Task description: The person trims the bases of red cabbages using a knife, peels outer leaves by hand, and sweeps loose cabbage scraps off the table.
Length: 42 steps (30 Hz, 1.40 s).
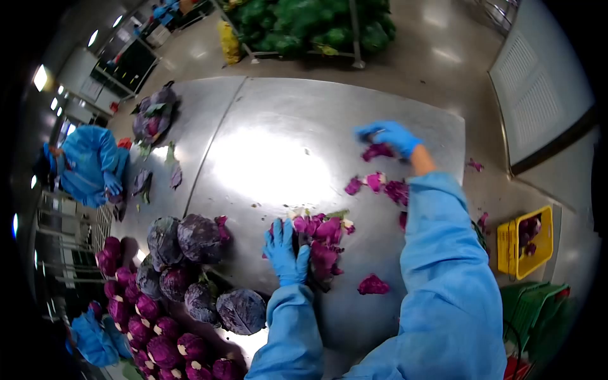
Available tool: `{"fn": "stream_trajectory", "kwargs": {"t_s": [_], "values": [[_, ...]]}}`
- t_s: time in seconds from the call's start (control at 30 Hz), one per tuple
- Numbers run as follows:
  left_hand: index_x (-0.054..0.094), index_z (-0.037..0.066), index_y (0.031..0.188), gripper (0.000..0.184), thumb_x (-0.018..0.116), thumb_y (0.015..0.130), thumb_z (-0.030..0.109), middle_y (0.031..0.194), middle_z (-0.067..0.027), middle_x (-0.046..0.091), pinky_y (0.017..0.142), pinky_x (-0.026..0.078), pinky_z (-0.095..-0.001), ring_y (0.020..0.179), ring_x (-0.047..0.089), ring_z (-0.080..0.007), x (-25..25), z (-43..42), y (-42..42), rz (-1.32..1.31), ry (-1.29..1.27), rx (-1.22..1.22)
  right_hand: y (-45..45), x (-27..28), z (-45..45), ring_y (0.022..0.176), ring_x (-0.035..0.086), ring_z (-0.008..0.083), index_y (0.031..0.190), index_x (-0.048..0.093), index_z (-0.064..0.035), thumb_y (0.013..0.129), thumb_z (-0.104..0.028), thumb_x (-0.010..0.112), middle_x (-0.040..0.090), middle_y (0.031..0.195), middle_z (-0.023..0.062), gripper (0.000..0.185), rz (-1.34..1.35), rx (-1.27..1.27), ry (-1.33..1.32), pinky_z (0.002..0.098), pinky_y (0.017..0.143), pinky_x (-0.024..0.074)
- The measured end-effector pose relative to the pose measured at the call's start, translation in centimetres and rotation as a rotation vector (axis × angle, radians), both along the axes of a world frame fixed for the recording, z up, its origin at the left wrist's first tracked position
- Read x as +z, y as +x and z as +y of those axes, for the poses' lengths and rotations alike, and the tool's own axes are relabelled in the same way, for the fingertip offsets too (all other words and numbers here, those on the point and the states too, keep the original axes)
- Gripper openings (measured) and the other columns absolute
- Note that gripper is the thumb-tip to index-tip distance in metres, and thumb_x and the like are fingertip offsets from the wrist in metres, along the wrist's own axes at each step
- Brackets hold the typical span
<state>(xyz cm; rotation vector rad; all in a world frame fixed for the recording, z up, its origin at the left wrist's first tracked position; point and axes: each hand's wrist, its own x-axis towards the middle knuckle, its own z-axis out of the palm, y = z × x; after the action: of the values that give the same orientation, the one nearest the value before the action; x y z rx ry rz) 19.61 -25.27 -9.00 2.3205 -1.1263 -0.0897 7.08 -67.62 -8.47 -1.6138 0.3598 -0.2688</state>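
Note:
My gloved left hand (286, 256) lies on the steel table, fingers stretched out and thumb apart, against a heap of torn red cabbage leaves (326, 229). A dark piece shows between the thumb and index finger. My gloved right hand (391, 136) is at the far right of the table, fingers bent and somewhat blurred. A purple leaf scrap (378, 151) sits just under it; whether the hand grips it is unclear. More scraps (375, 182) lie between my right hand and forearm, and a single leaf piece (373, 284) is nearer to me.
Unpeeled red cabbages (240, 311) and peeled ones (163, 351) cover the left side of the steel table (266, 107). A yellow crate (505, 250) and green bins (532, 310) stand at right. Co-workers in blue gowns (92, 161) are at left. A cage of green produce (304, 28) stands beyond.

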Motion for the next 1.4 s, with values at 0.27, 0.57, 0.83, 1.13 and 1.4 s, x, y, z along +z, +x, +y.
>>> {"fn": "stream_trajectory", "kwargs": {"t_s": [0.27, 0.57, 0.83, 1.13, 1.4], "values": [[0.04, 0.014, 0.145, 0.074, 0.051, 0.086, 0.058, 0.149, -0.0158, 0.037, 0.111, 0.019, -0.0576, 0.136, 0.028, -0.0459, 1.2, -8.5, -12.0, -0.077, 0.019, -0.059, -3.0, 0.2, 11.5, 0.084, 0.061, 0.0382, 0.1, 0.067, -0.0047, 0.074, -0.031, 0.061, 0.065, 0.092, 0.0205, 0.038, 0.146, 0.307, -0.568, 0.0451, 0.076, 0.0491], [0.033, 0.008, 0.147, 0.076, 0.057, 0.087, 0.049, 0.152, -0.0239, 0.025, 0.111, 0.009, -0.0638, 0.141, 0.013, -0.0504, 2.9, -9.4, -29.7, 0.182, -0.085, -0.07, -22.1, 1.9, 12.8, 0.084, 0.059, 0.0392, 0.106, 0.065, -0.006, 0.074, -0.022, 0.062, 0.061, 0.095, 0.02, 0.036, 0.013, 0.294, -0.504, 0.0442, 0.077, 0.0481], [0.043, 0.005, 0.137, 0.051, 0.06, 0.089, 0.012, 0.146, -0.018, 0.027, 0.106, 0.038, -0.0379, 0.126, 0.044, -0.032, 3.7, -8.9, -15.2, 0.371, -0.44, -0.066, -29.4, 5.0, 6.3, 0.121, 0.054, 0.0232, 0.122, 0.061, 0.0026, 0.075, -0.01, 0.054, 0.06, 0.127, 0.0147, 0.049, -0.053, -0.279, -0.046, 0.0344, 0.108, 0.0346], [0.029, 0.015, 0.15, 0.06, 0.04, 0.098, 0.043, 0.158, -0.0125, 0.018, 0.117, 0.016, -0.0466, 0.145, 0.015, -0.0355, -0.3, -18.5, 10.4, -0.06, 0.12, -0.252, -22.2, -0.1, 1.7, 0.122, 0.054, 0.0247, 0.123, 0.057, 0.0079, 0.08, -0.022, 0.06, 0.059, 0.13, 0.0167, 0.052, -0.229, -0.206, -0.033, 0.0346, 0.108, 0.0355], [0.033, 0.01, 0.147, 0.053, 0.036, 0.1, 0.033, 0.155, -0.0132, 0.028, 0.118, 0.015, -0.0455, 0.145, 0.022, -0.0289, -2.2, -12.2, 5.3, -0.101, 0.23, -0.583, -17.7, 0.8, 7.4, 0.114, 0.059, 0.0248, 0.118, 0.06, 0.0075, 0.081, -0.013, 0.057, 0.063, 0.123, 0.0177, 0.043, -0.056, 0.064, 0.101, 0.0351, 0.103, 0.0424]]}}
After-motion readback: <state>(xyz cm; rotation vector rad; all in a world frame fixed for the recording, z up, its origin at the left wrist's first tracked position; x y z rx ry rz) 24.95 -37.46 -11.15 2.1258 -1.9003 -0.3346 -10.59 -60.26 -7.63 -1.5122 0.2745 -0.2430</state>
